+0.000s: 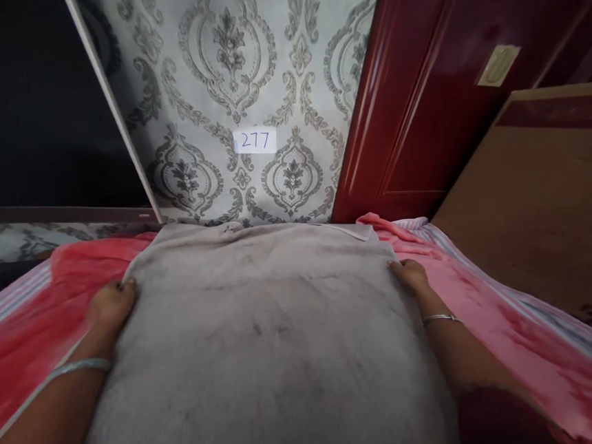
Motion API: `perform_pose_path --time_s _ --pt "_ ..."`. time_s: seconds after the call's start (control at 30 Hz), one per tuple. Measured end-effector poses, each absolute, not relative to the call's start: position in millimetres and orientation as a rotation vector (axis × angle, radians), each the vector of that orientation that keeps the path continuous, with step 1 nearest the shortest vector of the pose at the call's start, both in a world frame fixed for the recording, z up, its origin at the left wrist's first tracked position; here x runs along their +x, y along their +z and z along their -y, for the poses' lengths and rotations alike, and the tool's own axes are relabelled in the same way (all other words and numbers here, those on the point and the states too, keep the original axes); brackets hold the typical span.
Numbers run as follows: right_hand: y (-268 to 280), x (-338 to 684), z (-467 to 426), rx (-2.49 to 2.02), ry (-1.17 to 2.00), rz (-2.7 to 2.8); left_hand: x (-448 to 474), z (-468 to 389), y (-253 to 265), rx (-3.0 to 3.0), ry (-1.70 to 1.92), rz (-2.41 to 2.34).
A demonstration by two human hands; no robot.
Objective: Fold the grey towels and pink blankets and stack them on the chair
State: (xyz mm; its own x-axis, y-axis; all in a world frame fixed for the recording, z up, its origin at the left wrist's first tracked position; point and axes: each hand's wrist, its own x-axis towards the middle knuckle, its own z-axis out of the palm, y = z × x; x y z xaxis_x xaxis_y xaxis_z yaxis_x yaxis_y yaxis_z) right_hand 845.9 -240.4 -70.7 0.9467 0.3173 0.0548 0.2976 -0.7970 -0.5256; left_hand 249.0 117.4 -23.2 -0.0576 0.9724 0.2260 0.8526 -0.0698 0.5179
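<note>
A large grey towel [266, 330] with a few dark smudges lies spread out in front of me, its far edge slightly rumpled. My left hand [111, 302] is closed on the towel's left edge, thumb on top. At the opposite edge, a bit farther away, my right hand [409, 275] pinches the cloth between thumb and curled fingers. Beneath the towel, a red and pink blanket [479, 310] with striped borders shows on both sides. The near end of the towel runs out of view.
Patterned wallpaper [299, 63] with a paper label [255, 139] reading 277 rises behind the towel. A dark screen [53, 90] stands at the left. On the right are a dark red wooden panel [414, 108] and a big cardboard box [551, 203].
</note>
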Motion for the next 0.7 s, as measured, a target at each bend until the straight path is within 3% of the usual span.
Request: perform_pose_path --time_s 0.43,0.7 --pt "-88.5 836.9 259.5 -2.134 -0.204 0.181 244.9 -118.3 -27.3 1.506 1.059 -1.882" --pt "-75.4 816.9 265.1 -1.902 -0.026 0.164 247.2 -115.3 -31.7 1.324 1.298 -1.600"
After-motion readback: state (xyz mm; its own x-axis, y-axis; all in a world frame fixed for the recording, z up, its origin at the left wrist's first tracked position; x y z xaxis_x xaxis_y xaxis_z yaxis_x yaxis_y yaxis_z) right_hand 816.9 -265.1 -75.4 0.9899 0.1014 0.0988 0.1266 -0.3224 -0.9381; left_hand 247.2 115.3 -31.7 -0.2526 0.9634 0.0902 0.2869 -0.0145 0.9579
